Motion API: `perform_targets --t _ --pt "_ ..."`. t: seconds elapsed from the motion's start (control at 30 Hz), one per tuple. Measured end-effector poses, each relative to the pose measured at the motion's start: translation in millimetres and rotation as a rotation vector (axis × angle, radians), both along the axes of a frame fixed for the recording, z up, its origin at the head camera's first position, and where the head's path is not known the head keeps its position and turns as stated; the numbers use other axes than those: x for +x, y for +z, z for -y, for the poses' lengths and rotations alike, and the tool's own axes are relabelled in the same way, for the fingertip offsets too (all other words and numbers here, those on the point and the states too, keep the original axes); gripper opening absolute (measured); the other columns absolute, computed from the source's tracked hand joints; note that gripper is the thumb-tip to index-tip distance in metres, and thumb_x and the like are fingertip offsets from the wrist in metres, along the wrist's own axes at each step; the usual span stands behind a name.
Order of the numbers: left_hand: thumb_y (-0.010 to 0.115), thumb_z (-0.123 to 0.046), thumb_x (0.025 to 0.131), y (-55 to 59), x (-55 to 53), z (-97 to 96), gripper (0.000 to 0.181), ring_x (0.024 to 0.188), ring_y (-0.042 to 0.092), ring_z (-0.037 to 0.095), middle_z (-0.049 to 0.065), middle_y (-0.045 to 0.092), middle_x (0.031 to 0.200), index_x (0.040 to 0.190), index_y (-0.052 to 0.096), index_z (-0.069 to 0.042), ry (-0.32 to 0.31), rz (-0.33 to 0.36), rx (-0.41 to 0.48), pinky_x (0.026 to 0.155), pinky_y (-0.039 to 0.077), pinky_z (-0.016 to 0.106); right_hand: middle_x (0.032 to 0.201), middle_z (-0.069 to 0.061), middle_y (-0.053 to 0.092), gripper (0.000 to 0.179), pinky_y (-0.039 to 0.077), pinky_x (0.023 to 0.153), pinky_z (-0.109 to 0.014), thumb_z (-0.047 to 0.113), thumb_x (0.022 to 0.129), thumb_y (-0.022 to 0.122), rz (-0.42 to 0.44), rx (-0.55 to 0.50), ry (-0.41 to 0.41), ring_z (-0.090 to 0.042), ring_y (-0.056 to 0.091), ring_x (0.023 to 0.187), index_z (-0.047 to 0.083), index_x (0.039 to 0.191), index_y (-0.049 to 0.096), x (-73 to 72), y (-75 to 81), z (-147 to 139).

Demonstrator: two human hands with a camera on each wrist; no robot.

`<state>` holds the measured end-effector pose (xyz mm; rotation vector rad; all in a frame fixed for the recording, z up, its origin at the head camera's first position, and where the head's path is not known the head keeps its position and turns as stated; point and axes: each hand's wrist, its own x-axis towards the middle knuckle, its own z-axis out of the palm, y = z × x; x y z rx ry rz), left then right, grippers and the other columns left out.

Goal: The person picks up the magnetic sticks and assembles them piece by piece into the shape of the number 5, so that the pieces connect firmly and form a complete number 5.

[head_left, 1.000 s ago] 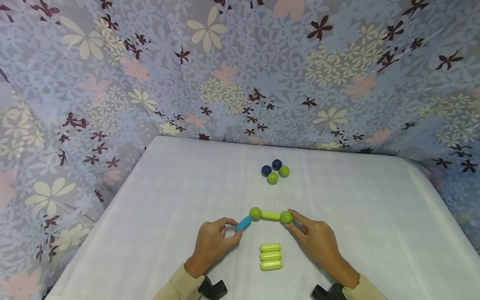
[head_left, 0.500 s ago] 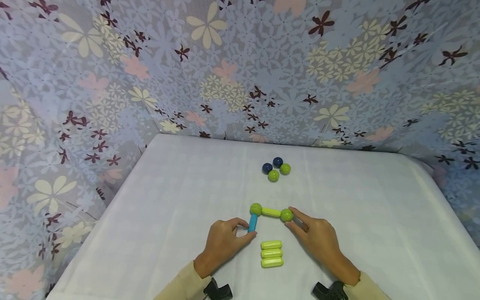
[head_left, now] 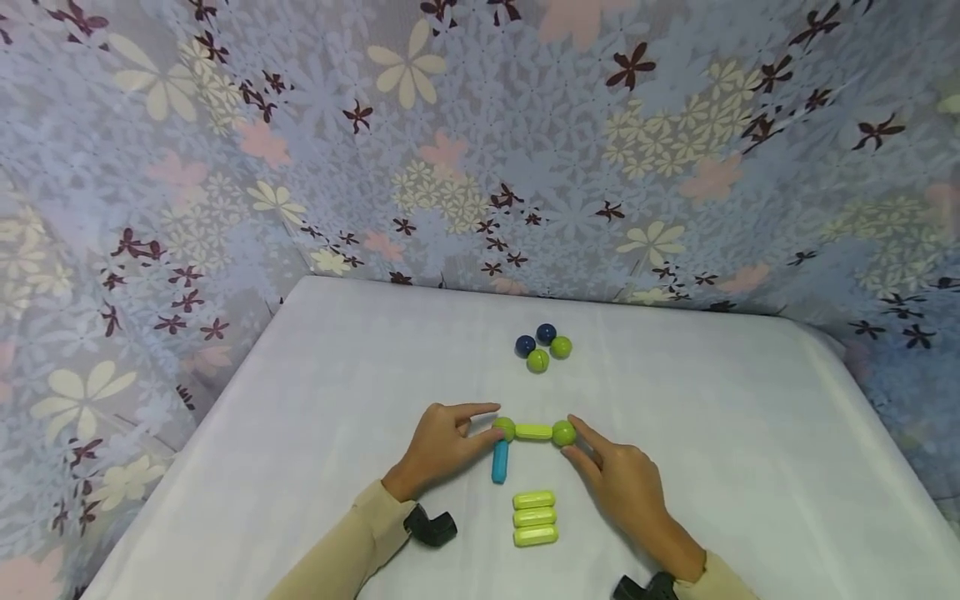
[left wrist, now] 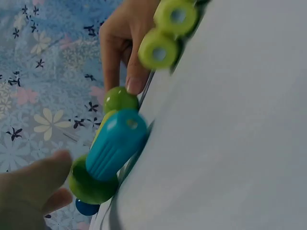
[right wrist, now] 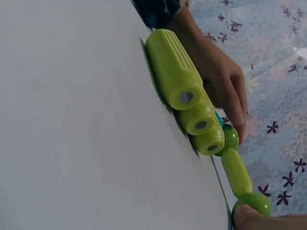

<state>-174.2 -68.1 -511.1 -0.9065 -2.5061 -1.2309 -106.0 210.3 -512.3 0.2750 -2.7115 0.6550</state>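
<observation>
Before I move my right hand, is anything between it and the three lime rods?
Nothing visible: only white cloth lies between your right hand and the three lime rods. That hand holds a green ball, though, so you'd probably need to let go first.

Hands [left wrist: 31,191] [right wrist: 268,221] cropped in wrist views, leftmost green ball [head_left: 507,424] partly hidden, head view

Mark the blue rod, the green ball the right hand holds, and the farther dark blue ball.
Blue rod [left wrist: 115,146], left wrist view, middle of its side.
Right-end green ball [head_left: 563,433], head view, visible middle.
Farther dark blue ball [head_left: 547,334], head view, centre.
</observation>
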Motion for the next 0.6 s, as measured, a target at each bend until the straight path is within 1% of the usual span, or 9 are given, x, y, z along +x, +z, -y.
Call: perform_targets --t 0.03,0.1,0.23,0.37,0.47,0.6 --pt "0.078 -0.041 0.091 -0.1 -2.5 -0.2 0.041 0.047 0.018 -0.006 -0.019 0.027 0.05 0.121 0.077 -0.013 -0.018 0.006 -0.018 0.046 0.023 0.018 0.049 0.016 0.03 0.05 0.025 0.041 -0.022 0.033 0.091 0.079 0.001 -0.005 -0.007 0.001 0.023 0.044 0.017 0.137 0.068 0.8 -0.4 0" --pt "0.078 -0.044 0.091 0.5 -6.3 -0.2 0.04 0.048 0.021 -0.006 -0.019 0.028 0.051 0.119 0.078 -0.015 -0.031 0.005 -0.042 0.046 0.023 0.019 0.048 0.017 0.03 0.05 0.024 0.041 -0.022 0.032 0.09 0.08 -0.004 -0.013 -0.012 0.001 0.023 0.044 0.017 0.137 0.068 0.7 -0.4 1" --pt "0.08 -0.043 0.089 4.1 -7.3 4.3 0.036 0.047 0.023 -0.004 -0.019 0.029 0.051 0.112 0.081 -0.017 -0.007 -0.004 -0.057 0.046 0.023 0.019 0.049 0.017 0.03 0.053 0.024 0.042 -0.022 0.033 0.09 0.08 -0.024 -0.033 -0.004 0.002 0.023 0.045 0.016 0.138 0.066 -2.3 -1.1 6" --pt "0.079 -0.044 0.089 4.4 -8.8 4.5 0.035 0.048 0.023 -0.005 -0.019 0.029 0.051 0.111 0.081 -0.017 -0.005 0.03 -0.079 0.046 0.023 0.019 0.05 0.018 0.031 0.055 0.024 0.042 -0.022 0.032 0.089 0.082 -0.049 -0.078 -0.002 0.003 0.022 0.046 0.014 0.138 0.066 -2.2 -1.4 5" --pt "0.077 -0.045 0.091 1.7 -9.8 2.0 0.036 0.048 0.024 -0.005 -0.019 0.03 0.05 0.112 0.08 -0.017 -0.015 0.061 -0.088 0.047 0.023 0.018 0.049 0.018 0.031 0.05 0.026 0.04 -0.022 0.027 0.09 0.082 -0.071 -0.194 0.017 0.004 0.022 0.044 0.013 0.136 0.068 -4.1 -2.5 -1" --pt "0.077 -0.044 0.091 -0.8 -9.2 -1.4 0.035 0.047 0.024 -0.005 -0.019 0.031 0.05 0.112 0.081 -0.016 -0.009 0.07 -0.08 0.046 0.024 0.018 0.049 0.013 0.032 0.037 0.026 0.04 -0.023 0.023 0.095 0.076 -0.055 -0.424 0.02 0.001 0.023 0.044 0.014 0.13 0.072 -17.8 -3.9 -13"
